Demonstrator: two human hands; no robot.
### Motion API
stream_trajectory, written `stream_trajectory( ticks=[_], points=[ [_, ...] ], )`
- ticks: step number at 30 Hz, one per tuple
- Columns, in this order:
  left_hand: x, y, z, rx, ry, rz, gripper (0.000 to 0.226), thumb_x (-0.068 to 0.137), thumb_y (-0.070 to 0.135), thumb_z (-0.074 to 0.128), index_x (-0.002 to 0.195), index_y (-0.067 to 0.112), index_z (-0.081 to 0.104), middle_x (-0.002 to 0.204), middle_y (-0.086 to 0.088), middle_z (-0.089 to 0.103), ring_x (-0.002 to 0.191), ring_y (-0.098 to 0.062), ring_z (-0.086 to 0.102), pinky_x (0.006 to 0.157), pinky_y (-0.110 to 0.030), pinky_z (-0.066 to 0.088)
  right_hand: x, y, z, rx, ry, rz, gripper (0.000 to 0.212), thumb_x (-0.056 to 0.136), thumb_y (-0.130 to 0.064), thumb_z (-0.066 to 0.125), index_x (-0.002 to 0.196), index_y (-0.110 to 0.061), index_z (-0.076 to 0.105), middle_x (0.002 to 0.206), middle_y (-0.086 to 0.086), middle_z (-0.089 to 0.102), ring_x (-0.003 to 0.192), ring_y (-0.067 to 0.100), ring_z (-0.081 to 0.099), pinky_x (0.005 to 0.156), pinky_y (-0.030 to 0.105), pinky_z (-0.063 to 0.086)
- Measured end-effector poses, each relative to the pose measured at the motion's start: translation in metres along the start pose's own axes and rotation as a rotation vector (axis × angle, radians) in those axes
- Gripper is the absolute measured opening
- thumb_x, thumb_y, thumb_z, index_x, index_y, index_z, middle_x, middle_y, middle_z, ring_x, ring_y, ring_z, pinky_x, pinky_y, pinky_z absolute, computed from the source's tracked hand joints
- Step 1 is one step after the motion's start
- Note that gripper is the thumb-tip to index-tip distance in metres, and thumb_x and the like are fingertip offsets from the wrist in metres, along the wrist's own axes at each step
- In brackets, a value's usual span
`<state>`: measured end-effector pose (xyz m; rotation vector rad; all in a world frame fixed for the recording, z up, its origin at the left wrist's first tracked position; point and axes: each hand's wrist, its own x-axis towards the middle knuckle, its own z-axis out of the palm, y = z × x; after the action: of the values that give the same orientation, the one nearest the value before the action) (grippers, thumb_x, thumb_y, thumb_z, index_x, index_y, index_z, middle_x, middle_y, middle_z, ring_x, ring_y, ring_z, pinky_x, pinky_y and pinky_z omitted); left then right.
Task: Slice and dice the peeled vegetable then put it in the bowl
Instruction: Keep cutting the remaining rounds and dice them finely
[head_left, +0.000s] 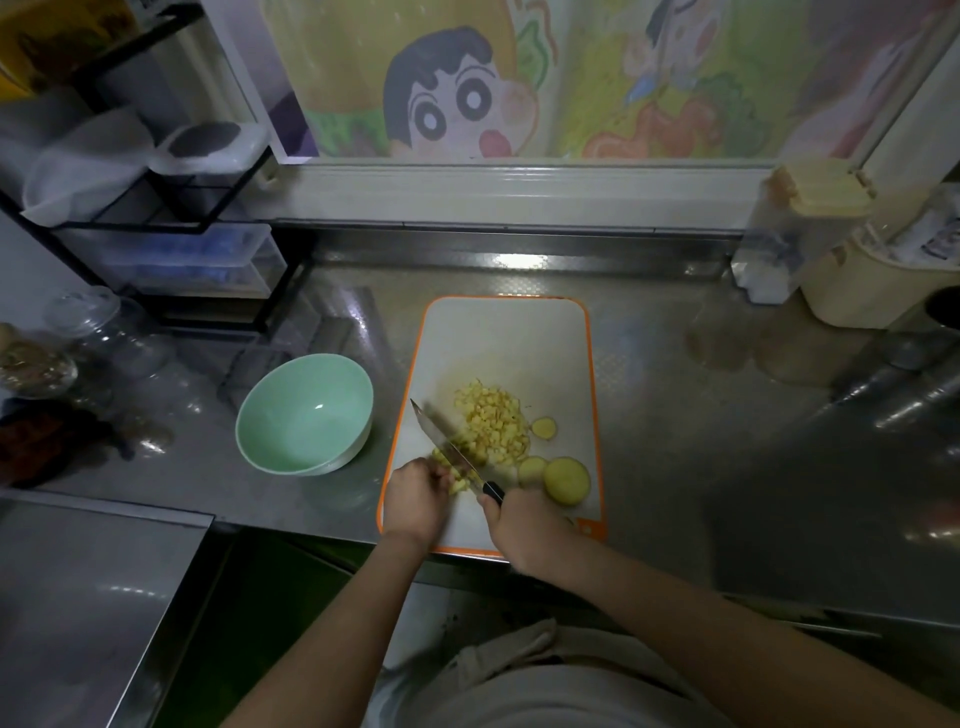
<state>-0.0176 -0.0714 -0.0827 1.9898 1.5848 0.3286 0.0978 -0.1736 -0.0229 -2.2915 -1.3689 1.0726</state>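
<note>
right hand (522, 525) grips knife (447, 447); left hand (415, 493) curled on yellow strips (457, 480), dice pile (493, 421) beside blade

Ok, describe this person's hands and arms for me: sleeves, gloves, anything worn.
The left hand and right hand are bare, with no gloves. No ring, watch or bracelet can be made out in this dim view. The forearms are uncovered as far as the frame reaches, with no sleeves in sight. A light grey garment shows at the torso.
</note>
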Motion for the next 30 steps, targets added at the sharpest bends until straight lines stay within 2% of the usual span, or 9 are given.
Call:
stream_trajectory(
  ticks=[3, 6, 9, 12, 16, 19, 22, 26, 30],
  points=[
    [0.000, 0.000, 0.001, -0.011, 0.002, -0.001, 0.013, 0.082, 0.015, 0.063, 0.086, 0.006, 0.071, 0.089, -0.012, 0.071, 0.085, -0.028, 0.065, 0.075, -0.034, 0.052, 0.002, -0.003, -0.002, -0.003, -0.004, 0.000, 0.046, 0.100, -0.042, 0.034, 0.095, -0.004, 0.059, 0.083, 0.015, 0.057, 0.073, 0.024, 0.053, 0.053, 0.024, 0.033],
    [0.000, 0.000, 0.001, -0.018, 0.008, 0.010, 0.013, 0.083, 0.016, 0.063, 0.085, 0.006, 0.070, 0.088, -0.012, 0.071, 0.085, -0.029, 0.065, 0.074, -0.034, 0.050, -0.001, -0.004, -0.001, -0.052, 0.015, -0.010, 0.047, 0.101, -0.042, 0.033, 0.104, -0.003, 0.060, 0.080, 0.008, 0.059, 0.065, 0.017, 0.048, 0.042, 0.021, 0.023],
    [-0.002, 0.000, 0.001, -0.016, 0.012, 0.022, 0.013, 0.084, 0.016, 0.062, 0.084, 0.006, 0.070, 0.088, -0.012, 0.071, 0.084, -0.029, 0.065, 0.073, -0.034, 0.049, -0.003, -0.004, 0.001, -0.115, 0.037, -0.029, 0.045, 0.101, -0.042, 0.031, 0.102, -0.007, 0.059, 0.081, 0.008, 0.056, 0.073, 0.020, 0.053, 0.042, 0.020, 0.020],
    [-0.002, 0.000, 0.001, -0.016, 0.010, 0.014, 0.013, 0.084, 0.015, 0.061, 0.085, 0.006, 0.071, 0.088, -0.012, 0.071, 0.085, -0.029, 0.065, 0.072, -0.032, 0.048, 0.000, -0.004, 0.002, -0.099, 0.029, -0.030, 0.045, 0.101, -0.042, 0.031, 0.100, -0.006, 0.058, 0.081, 0.007, 0.057, 0.066, 0.016, 0.048, 0.043, 0.020, 0.021],
    [-0.005, 0.005, -0.002, -0.025, 0.015, 0.008, 0.013, 0.083, 0.010, 0.059, 0.085, 0.006, 0.071, 0.091, -0.010, 0.071, 0.087, -0.027, 0.065, 0.074, -0.029, 0.046, 0.010, -0.004, 0.013, -0.082, 0.045, -0.045, 0.048, 0.100, -0.043, 0.033, 0.106, -0.003, 0.060, 0.103, 0.016, 0.065, 0.088, 0.028, 0.063, 0.060, 0.024, 0.034],
    [-0.005, 0.005, -0.002, -0.031, 0.016, 0.013, 0.012, 0.082, 0.008, 0.059, 0.083, 0.006, 0.071, 0.090, -0.011, 0.071, 0.087, -0.028, 0.065, 0.074, -0.030, 0.046, 0.014, -0.004, 0.016, -0.055, 0.048, -0.039, 0.048, 0.100, -0.042, 0.035, 0.103, -0.002, 0.061, 0.103, 0.019, 0.065, 0.093, 0.032, 0.063, 0.062, 0.027, 0.037],
    [-0.004, 0.003, -0.001, -0.012, 0.009, 0.021, 0.010, 0.081, 0.011, 0.061, 0.080, 0.009, 0.071, 0.088, -0.011, 0.071, 0.085, -0.029, 0.065, 0.074, -0.032, 0.048, 0.018, 0.000, 0.012, -0.077, 0.086, -0.051, 0.043, 0.099, -0.044, 0.036, 0.097, -0.008, 0.060, 0.101, 0.018, 0.066, 0.093, 0.032, 0.063, 0.068, 0.030, 0.043],
    [-0.005, 0.004, -0.001, -0.006, 0.017, 0.027, 0.009, 0.082, 0.011, 0.062, 0.079, 0.010, 0.070, 0.086, -0.010, 0.071, 0.083, -0.028, 0.065, 0.073, -0.030, 0.047, 0.022, 0.007, 0.007, 0.026, 0.082, -0.055, 0.046, 0.098, -0.043, 0.038, 0.107, -0.003, 0.061, 0.106, 0.020, 0.064, 0.100, 0.034, 0.060, 0.084, 0.037, 0.050],
    [-0.005, 0.004, -0.001, 0.002, 0.032, 0.034, 0.009, 0.082, 0.012, 0.062, 0.082, 0.009, 0.070, 0.089, -0.010, 0.071, 0.085, -0.028, 0.064, 0.073, -0.029, 0.045, 0.026, 0.011, 0.002, 0.090, 0.034, -0.052, 0.046, 0.100, -0.039, 0.037, 0.104, 0.001, 0.061, 0.102, 0.022, 0.064, 0.097, 0.034, 0.061, 0.076, 0.032, 0.047]
  ],
)
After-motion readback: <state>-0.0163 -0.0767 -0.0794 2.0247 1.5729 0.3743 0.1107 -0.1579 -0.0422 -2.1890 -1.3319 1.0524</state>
